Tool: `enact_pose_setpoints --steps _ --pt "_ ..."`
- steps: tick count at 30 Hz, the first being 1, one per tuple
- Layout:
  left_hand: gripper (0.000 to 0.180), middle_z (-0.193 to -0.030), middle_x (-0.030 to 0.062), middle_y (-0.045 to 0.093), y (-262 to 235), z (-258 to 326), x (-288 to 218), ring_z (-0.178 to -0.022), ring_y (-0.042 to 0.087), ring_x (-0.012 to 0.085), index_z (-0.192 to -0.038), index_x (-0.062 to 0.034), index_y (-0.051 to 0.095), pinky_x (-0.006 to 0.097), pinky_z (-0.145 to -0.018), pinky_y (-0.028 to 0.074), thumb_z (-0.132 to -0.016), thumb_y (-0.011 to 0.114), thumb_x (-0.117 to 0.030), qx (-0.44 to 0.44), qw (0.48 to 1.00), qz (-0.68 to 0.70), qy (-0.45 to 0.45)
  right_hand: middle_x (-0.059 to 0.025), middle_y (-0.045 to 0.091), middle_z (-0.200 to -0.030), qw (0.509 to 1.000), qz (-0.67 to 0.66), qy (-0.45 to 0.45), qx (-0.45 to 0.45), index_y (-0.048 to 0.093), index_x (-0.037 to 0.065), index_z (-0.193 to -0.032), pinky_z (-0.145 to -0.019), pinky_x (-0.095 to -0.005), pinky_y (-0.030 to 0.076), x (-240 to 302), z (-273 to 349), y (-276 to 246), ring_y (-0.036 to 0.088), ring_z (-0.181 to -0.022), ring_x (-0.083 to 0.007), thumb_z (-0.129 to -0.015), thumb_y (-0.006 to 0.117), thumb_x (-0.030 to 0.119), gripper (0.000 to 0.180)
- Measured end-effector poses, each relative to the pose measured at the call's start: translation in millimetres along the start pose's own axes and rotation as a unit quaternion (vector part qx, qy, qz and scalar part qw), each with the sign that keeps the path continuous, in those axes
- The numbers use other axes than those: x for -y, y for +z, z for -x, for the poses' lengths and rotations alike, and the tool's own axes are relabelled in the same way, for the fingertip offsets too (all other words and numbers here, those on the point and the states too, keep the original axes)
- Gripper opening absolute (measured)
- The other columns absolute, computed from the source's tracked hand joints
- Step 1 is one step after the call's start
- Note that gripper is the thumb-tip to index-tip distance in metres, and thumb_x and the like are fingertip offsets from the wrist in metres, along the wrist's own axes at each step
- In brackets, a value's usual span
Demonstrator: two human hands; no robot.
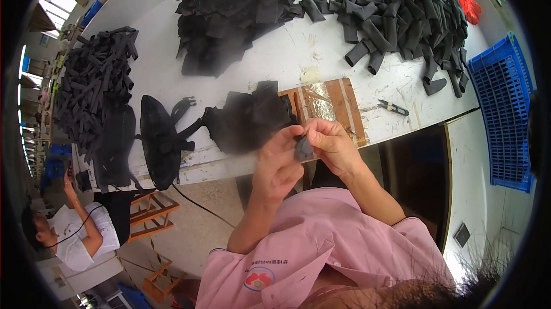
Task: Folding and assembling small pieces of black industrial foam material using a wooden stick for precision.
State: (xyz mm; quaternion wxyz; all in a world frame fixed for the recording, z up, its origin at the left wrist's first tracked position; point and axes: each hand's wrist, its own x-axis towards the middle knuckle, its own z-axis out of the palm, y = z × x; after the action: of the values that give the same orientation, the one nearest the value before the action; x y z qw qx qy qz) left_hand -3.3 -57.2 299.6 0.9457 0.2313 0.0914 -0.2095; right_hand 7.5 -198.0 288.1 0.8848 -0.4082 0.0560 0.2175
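Close in front of my chest, at the table's near edge, both hands meet over a small black fabric piece (304, 149). My left hand (279, 162) pinches its upper edge between thumb and forefinger, the other fingers curled. From the other side, my right hand (331, 145) pinches the same edge, thumb against forefinger. Just beyond them lies a wooden board (348, 108) with a shiny strip across it. A short stack of black fabric pieces (244, 117) sits left of the board, partly on its edge. To the right are small thread snips (394, 107).
Flat black fabric pieces (229, 16) are heaped at the back. Black fabric tubes (402, 19) pile up at right, narrow black strips (94, 79) at left. A black pouch with straps and buckle (158, 140) lies near the left edge. A blue crate (505, 114) stands right; another person (80, 231) works at left.
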Motion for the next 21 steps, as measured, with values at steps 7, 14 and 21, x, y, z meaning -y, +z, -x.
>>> enact_pose_setpoints --steps 7,14,21 --pt "0.028 -0.079 0.0078 0.059 28.9 5.5 2.2 -0.056 0.050 0.0044 -0.101 0.0046 0.054 0.015 -0.048 0.041 -0.074 0.060 0.004 -0.066 0.858 -0.453 0.231 -0.0039 0.053 -0.090 0.975 0.093 -0.179 0.091 0.055 0.003 -0.077 -0.061 -0.0204 0.040 14.9 -12.6 2.6 0.048 -0.072 -0.0072 -0.082 0.057 0.014 0.012" --pt "0.016 -0.076 0.0088 0.056 47.2 -11.9 -41.8 -0.047 0.043 0.0039 -0.096 -0.0008 0.053 0.016 -0.042 0.031 -0.081 0.053 0.000 0.030 0.973 -0.207 0.101 -0.0035 0.053 -0.068 0.900 0.320 -0.297 -0.005 0.053 0.000 -0.078 -0.054 -0.0209 0.041 56.5 -5.1 35.4 0.049 -0.061 -0.0074 -0.083 0.055 0.010 0.011" --pt "0.026 -0.073 0.0090 0.055 28.5 -52.7 -59.5 -0.034 0.030 0.0022 -0.110 0.0009 0.045 0.017 -0.033 0.021 -0.085 0.041 -0.004 0.127 0.984 0.077 -0.102 0.0024 0.043 -0.058 0.982 0.170 -0.042 0.063 0.051 0.004 -0.069 -0.044 -0.0180 0.028 74.4 -38.8 22.0 0.036 -0.050 -0.0048 -0.085 0.053 0.027 0.028"
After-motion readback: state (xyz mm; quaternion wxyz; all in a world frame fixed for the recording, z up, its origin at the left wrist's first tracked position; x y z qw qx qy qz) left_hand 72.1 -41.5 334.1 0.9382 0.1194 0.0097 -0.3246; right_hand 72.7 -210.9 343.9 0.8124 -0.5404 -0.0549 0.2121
